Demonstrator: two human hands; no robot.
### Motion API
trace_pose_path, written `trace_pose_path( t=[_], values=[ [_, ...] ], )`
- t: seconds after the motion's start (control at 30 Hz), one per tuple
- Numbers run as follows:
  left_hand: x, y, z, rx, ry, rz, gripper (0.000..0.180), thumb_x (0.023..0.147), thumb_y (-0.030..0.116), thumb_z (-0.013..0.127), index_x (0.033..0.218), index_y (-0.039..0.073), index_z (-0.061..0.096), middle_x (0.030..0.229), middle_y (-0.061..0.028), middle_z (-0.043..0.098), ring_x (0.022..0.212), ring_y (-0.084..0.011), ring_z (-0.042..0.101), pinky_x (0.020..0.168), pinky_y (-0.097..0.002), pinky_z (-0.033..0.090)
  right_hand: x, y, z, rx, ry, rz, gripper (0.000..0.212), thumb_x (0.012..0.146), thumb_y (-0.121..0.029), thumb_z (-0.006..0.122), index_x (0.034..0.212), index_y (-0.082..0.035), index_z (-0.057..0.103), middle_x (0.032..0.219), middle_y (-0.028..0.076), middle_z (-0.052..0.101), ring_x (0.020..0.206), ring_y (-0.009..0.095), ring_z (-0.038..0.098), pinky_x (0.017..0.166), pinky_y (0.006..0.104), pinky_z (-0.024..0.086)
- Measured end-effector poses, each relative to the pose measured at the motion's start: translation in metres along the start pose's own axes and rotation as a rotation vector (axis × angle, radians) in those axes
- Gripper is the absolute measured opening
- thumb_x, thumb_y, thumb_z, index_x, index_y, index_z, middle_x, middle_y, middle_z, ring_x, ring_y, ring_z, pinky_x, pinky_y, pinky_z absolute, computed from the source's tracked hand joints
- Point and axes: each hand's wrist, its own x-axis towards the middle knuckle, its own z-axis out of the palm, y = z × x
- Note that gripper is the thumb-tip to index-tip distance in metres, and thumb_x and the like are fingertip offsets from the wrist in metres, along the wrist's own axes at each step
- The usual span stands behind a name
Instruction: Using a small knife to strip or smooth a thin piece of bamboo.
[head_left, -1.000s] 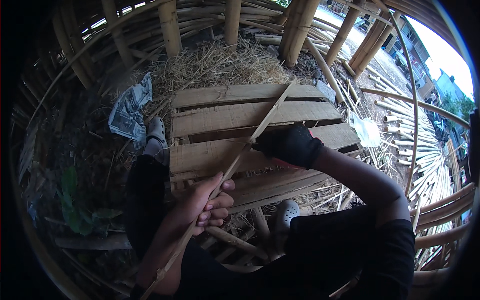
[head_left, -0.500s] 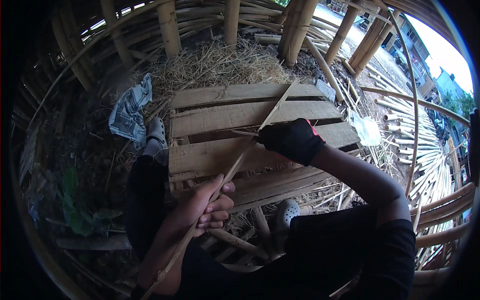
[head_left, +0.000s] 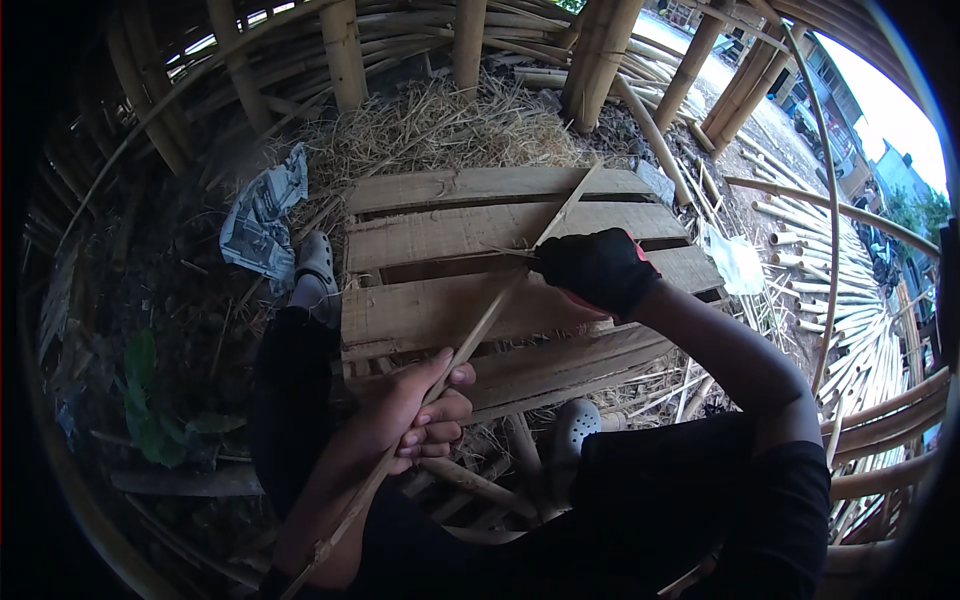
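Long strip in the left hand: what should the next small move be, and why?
Probably ease the gloved right hand slightly farther up the long strip: the left hand grips it lower down, thin slivers stick out beside the right hand, and the strip extends beyond it over wooden slats.

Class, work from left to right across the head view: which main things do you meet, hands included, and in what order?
Green plant → crumpled newspaper → bare left hand → black-gloved right hand → fanned-out pale bamboo poles.
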Motion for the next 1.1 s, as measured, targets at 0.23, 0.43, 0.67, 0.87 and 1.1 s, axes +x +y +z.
trace_pose_path(
  t=[0.23, 0.43, 0.67, 0.87, 1.1],
  values=[
    [-0.005, -0.003, 0.005, 0.044, 0.06, -0.028, 0.031, 0.106, 0.043, 0.035, 0.093, 0.015, 0.042, 0.05, 0.0093, 0.03, 0.033, -0.0003, 0.023, 0.032, -0.0157, 0.019, -0.009, -0.002, 0.011, 0.172, 0.179, -0.162, 0.024, 0.09, -0.027, 0.06, 0.111, -0.023, 0.07, 0.09, 0.002, 0.072, 0.072, 0.022, 0.07, 0.059, 0.0363, 0.055],
    [-0.004, -0.003, 0.003, 0.018, 0.018, -0.033, 0.032, 0.106, 0.044, 0.034, 0.093, 0.015, 0.042, 0.05, 0.009, 0.03, 0.033, -0.0005, 0.023, 0.033, -0.0159, 0.019, -0.016, -0.013, 0.002, 0.194, 0.097, -0.075, 0.024, 0.089, -0.026, 0.063, 0.111, -0.024, 0.071, 0.09, 0.0, 0.072, 0.077, 0.022, 0.071, 0.059, 0.0351, 0.056],
    [0.0, -0.002, 0.007, 0.052, 0.026, -0.029, 0.032, 0.107, 0.043, 0.032, 0.094, 0.016, 0.042, 0.049, 0.0087, 0.03, 0.033, -0.0011, 0.023, 0.033, -0.0163, 0.019, -0.009, 0.071, 0.036, -0.017, 0.038, 0.031, 0.026, 0.093, -0.027, 0.057, 0.114, -0.021, 0.07, 0.097, 0.0, 0.072, 0.079, 0.022, 0.07, 0.065, 0.0341, 0.056],
    [-0.001, -0.002, 0.004, 0.029, 0.037, -0.039, 0.032, 0.107, 0.043, 0.033, 0.094, 0.016, 0.042, 0.049, 0.0089, 0.03, 0.033, -0.001, 0.023, 0.032, -0.0163, 0.018, -0.018, -0.012, 0.008, 0.167, 0.277, -0.257, 0.021, 0.087, -0.022, 0.064, 0.106, -0.025, 0.072, 0.093, -0.003, 0.071, 0.079, 0.017, 0.07, 0.058, 0.0337, 0.054],
    [0.002, -0.003, 0.009, 0.093, 0.046, -0.036, 0.032, 0.107, 0.044, 0.032, 0.094, 0.016, 0.042, 0.049, 0.0091, 0.029, 0.033, -0.0007, 0.023, 0.033, -0.0164, 0.018, -0.013, 0.065, 0.046, 0.079, 0.105, 0.138, 0.023, 0.095, -0.027, 0.054, 0.11, -0.021, 0.071, 0.085, 0.003, 0.071, 0.072, 0.023, 0.069, 0.058, 0.0339, 0.055]
  ],
)
